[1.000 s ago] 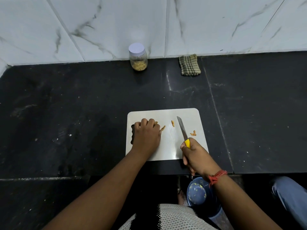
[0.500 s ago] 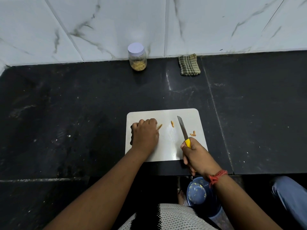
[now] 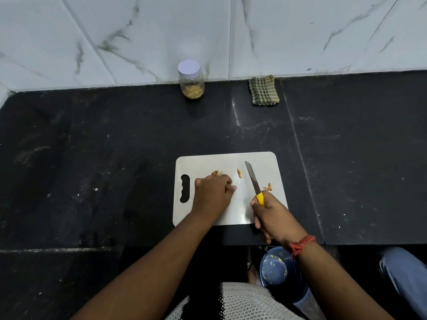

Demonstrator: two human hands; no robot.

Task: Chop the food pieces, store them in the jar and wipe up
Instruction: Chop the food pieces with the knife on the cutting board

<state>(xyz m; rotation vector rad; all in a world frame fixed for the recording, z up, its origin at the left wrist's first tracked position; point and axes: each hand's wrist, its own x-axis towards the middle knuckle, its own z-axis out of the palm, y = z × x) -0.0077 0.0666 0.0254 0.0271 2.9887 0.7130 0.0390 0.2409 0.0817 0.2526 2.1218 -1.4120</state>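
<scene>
Left hand (image 3: 212, 192) lies knuckles-up on the cutting board (image 3: 208, 161), fingers curled under; whether they pinch anything cannot be determined. Food pieces (image 3: 217, 173) lie just beyond the knuckles; one piece (image 3: 239, 173) sits mid-board, another (image 3: 268, 187) near the board's right edge. Right hand (image 3: 273, 215) grips the yellow handle of the knife (image 3: 253, 177) at the board's near-right corner, blade angled toward the far edge. The lidded jar (image 3: 191, 80) and folded cloth (image 3: 263, 90) stand at the bench's (image 3: 92, 146) far edge.

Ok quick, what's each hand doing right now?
Left hand: on the cutting board, fingers curled; any hold cannot be told.
Right hand: gripping the knife.
</scene>
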